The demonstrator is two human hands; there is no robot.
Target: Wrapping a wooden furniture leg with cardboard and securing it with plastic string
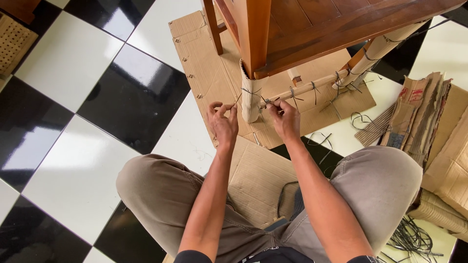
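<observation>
Head view: left hand (222, 122) and right hand (284, 118) pinch thin dark strap (251, 91) around cardboard-wrapped table leg (251, 100).

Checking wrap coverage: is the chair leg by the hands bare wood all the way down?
No. The lower part of the chair leg is covered in a cardboard wrap tied with a thin strap.

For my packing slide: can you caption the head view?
Left hand and right hand pull a thin strap around the cardboard-wrapped leg of a wooden table.
</observation>
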